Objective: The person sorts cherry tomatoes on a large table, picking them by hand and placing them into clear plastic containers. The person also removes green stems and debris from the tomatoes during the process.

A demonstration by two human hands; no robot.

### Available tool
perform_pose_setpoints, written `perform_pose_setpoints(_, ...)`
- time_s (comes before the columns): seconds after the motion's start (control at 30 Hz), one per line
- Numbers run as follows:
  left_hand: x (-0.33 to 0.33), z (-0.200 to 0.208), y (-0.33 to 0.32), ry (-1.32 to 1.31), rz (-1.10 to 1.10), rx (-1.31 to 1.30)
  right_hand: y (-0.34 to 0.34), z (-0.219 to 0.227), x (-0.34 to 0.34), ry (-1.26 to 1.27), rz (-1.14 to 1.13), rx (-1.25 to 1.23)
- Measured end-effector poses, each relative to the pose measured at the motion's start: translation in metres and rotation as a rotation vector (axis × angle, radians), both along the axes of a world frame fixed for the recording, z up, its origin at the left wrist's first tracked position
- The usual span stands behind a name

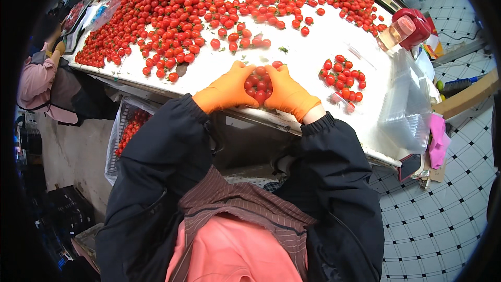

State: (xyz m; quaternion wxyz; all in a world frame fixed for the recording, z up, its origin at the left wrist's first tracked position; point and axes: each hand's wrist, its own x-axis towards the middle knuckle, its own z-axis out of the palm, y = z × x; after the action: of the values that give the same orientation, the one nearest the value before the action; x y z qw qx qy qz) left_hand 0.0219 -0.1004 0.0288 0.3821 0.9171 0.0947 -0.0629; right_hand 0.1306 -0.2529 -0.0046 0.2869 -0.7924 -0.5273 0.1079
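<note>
In orange gloves, my left hand (229, 87) and my right hand (288, 91) cup a small cluster of red cherry tomatoes (259, 86) between them at the table's near edge. Both hands curve inward, with the tomatoes enclosed from either side; some fingertips are hidden behind the fruit. A large pile of cherry tomatoes (172, 10) spreads over the far and left part of the white table (302, 44). To the right of my hands lies a smaller group of cherry tomatoes (343, 78), and whether a clear tray lies under it I cannot tell.
Stacked clear plastic containers (404, 107) stand at the table's right edge, near a red device (417, 28) and a pink cloth (438, 141). Below on the left is a lined crate (116, 141) holding tomatoes. At far left, another person's pink sleeve (39, 78) shows.
</note>
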Motion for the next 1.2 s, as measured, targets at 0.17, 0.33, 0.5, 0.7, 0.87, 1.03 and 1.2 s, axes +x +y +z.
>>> perform_pose_setpoints(0.17, 0.013, -0.008, 0.013, -0.157, -0.046, -0.220, 0.011, 0.007, 0.004, 0.304, -0.029, 0.015)
perform_pose_setpoints(0.33, 0.010, -0.007, 0.011, -0.175, 0.003, -0.463, 0.008, 0.019, 0.007, 0.723, -0.007, 0.130)
perform_pose_setpoints(0.5, -0.004, 0.000, -0.001, -0.221, 0.083, -0.578, 0.004, 0.015, 0.006, 0.748, -0.123, 0.144)
perform_pose_setpoints(0.7, -0.005, -0.005, 0.002, -0.267, 0.096, -0.457, 0.005, 0.015, 0.007, 0.950, -0.191, 0.261)
perform_pose_setpoints(0.87, 0.000, 0.005, 0.012, -0.067, 0.164, -0.827, 0.011, 0.023, 0.008, 1.093, -0.224, 0.340)
perform_pose_setpoints(1.03, 0.002, 0.007, 0.024, 0.021, 0.133, -1.021, 0.013, 0.027, 0.008, 1.198, -0.249, 0.343)
perform_pose_setpoints(1.2, 0.000, 0.016, 0.024, 0.021, 0.157, -1.153, 0.010, 0.029, 0.014, 1.386, -0.218, 0.358)
